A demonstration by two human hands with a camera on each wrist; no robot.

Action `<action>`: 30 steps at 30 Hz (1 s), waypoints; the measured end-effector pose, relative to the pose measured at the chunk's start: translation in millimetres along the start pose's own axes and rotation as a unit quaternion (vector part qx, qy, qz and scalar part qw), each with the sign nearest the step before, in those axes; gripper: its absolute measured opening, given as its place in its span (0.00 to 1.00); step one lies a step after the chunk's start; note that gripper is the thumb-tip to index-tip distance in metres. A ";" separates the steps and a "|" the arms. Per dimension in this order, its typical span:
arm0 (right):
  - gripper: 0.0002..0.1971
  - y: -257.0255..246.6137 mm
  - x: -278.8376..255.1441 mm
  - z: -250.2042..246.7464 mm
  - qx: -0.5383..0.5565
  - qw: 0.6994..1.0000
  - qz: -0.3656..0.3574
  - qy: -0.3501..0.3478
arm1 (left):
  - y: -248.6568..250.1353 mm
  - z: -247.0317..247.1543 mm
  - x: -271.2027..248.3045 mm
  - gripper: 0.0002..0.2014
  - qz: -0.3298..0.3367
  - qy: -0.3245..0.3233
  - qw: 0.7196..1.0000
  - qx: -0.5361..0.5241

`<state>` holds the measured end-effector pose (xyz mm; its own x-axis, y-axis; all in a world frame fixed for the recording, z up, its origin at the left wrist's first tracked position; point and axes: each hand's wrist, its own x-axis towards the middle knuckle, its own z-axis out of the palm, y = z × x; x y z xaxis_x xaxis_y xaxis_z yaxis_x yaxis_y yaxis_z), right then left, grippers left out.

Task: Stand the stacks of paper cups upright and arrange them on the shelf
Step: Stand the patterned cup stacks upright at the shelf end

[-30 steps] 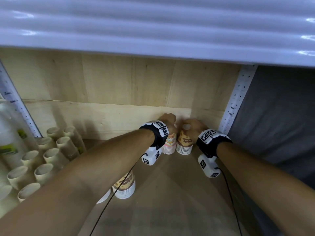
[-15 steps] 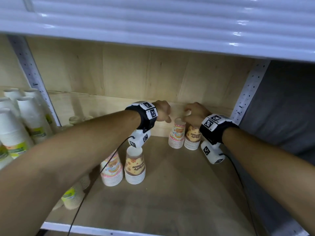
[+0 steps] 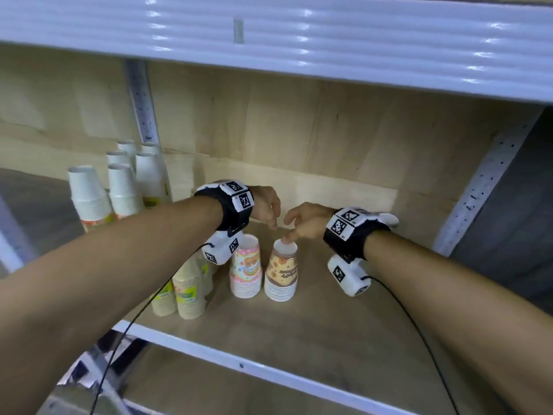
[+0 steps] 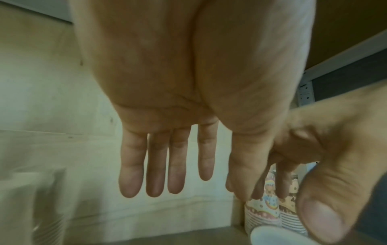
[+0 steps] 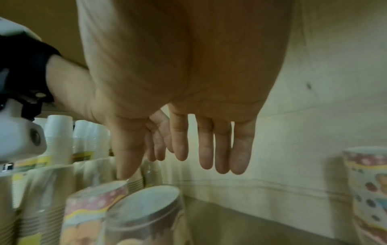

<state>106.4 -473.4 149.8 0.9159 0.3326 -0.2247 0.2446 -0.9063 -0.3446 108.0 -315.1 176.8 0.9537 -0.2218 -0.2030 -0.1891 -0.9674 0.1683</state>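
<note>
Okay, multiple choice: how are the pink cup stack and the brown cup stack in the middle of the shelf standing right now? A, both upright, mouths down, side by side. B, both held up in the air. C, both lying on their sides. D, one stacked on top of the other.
A: the pink cup stack and the brown cup stack stand mouth-down side by side on the shelf.

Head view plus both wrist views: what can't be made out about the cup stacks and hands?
- Tan paper cup stacks with green labels: head view, left forearm covers part of the group, so no count.
- Brown-printed paper cup stack: right hand fingertips sit at its top; contact unclear in all views.
- Pink-printed paper cup stack: top hidden behind the wrist camera.
- Left hand: head view shows only its back.
</note>
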 end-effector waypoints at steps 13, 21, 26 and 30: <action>0.31 -27.3 -6.3 27.3 -0.080 0.992 -0.061 -0.077 | -18.7 40.1 -18.3 0.11 0.018 -0.096 0.995 0.034; 0.31 -19.4 -9.1 26.4 -0.055 0.996 -0.047 -0.050 | -24.8 42.6 -16.3 0.09 -0.001 -0.052 0.999 -0.001; 0.27 -8.2 -13.2 16.3 -0.050 0.998 -0.036 -0.031 | -7.7 35.6 -14.4 0.23 0.032 -0.036 0.999 0.013; 0.29 8.7 -19.3 5.1 -0.029 0.999 -0.003 -0.019 | 10.4 26.7 -3.9 0.25 0.056 -0.023 0.998 0.014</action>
<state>89.3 -486.3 146.5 0.9021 0.3465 -0.2574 0.2689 -0.9176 -0.2929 96.1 -327.5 153.6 0.9150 -0.3327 -0.2283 -0.3004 -0.9394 0.1653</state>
